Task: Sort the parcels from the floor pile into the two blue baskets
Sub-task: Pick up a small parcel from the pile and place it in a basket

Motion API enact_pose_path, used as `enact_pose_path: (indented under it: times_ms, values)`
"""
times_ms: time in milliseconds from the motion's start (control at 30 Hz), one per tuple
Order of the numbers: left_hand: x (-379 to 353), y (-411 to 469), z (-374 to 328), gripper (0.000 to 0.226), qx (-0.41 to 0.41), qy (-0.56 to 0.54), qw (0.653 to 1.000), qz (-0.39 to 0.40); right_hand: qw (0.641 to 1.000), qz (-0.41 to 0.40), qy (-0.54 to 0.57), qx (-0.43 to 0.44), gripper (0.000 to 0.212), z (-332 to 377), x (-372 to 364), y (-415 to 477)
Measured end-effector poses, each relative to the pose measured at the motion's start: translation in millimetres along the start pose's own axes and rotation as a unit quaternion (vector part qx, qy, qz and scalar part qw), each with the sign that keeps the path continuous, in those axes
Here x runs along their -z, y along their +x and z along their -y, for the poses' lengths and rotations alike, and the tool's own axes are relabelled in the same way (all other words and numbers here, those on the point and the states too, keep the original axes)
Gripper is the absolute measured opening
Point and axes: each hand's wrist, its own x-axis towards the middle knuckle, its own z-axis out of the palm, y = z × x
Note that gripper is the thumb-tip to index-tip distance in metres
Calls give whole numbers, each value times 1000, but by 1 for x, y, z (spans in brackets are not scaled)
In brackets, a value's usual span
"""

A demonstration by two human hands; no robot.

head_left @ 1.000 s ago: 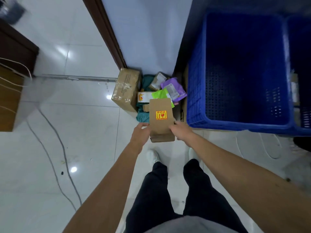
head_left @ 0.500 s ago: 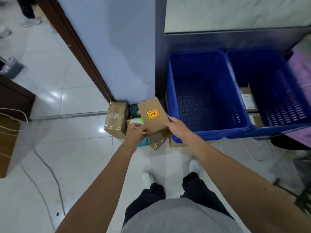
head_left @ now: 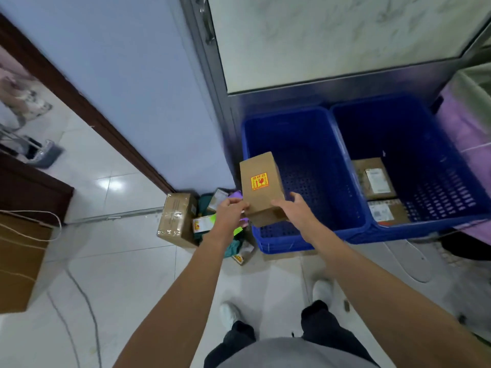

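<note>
I hold a brown cardboard box with a yellow-and-red sticker between both hands. My left hand grips its lower left side and my right hand grips its lower right side. The box hangs over the near left corner of the left blue basket, whose mesh floor shows bare. The right blue basket holds two brown parcels with white labels. The floor pile lies left of the baskets: a larger taped brown box, purple, green and teal bags, small boxes.
A blue wall and dark wooden door frame rise behind the pile. A metal cabinet stands over the baskets. Cables trail across the white tile floor at left, beside a wooden cabinet. My white shoes stand just behind the pile.
The box has risen from the pile and moved right, to over the left basket's corner. My view has lifted, bringing both baskets into sight.
</note>
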Motion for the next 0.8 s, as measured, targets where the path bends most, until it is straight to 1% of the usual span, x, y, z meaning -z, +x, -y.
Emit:
enact_pose_path:
  times_ms: [67,133,233,300,333,400,433,500,567,633,733,800]
  values:
    - [-29,-1,-8,17,-2,11,1000,-6,1000,7,12,14,93,7,30,5]
    - [-59,-1,-14,23,-6,26,1000,-13,999,2,-1,38,91,14,58,9]
    - [-101,-4,-25,27,-27,52,997,-40,991,-39,-74,100,92,24,91,15]
    - [-125,-7,-31,26,-45,68,996,-43,974,-78,-140,158,91,27,104,19]
    - [-136,-9,-34,24,-50,70,996,-36,960,-95,-180,191,90,29,109,20]
    - [-153,-11,-41,18,-51,64,996,-21,921,-124,-261,261,90,32,114,20]
    - [-160,-11,-44,20,-44,54,997,-18,896,-136,-303,294,91,33,115,20]
    - [-168,-10,-49,32,-21,19,999,-26,847,-146,-372,351,91,34,116,20]
    - [-170,-6,-52,40,-17,-15,999,-43,806,-148,-411,399,85,34,115,20]
    - [-167,-1,-56,41,-20,-44,998,-51,768,-156,-439,440,78,30,113,23]
    - [-161,6,-62,37,-6,-87,995,-42,708,-143,-488,491,75,24,109,29]
    - [-156,11,-64,43,9,-101,994,-29,670,-134,-514,519,71,22,106,31]
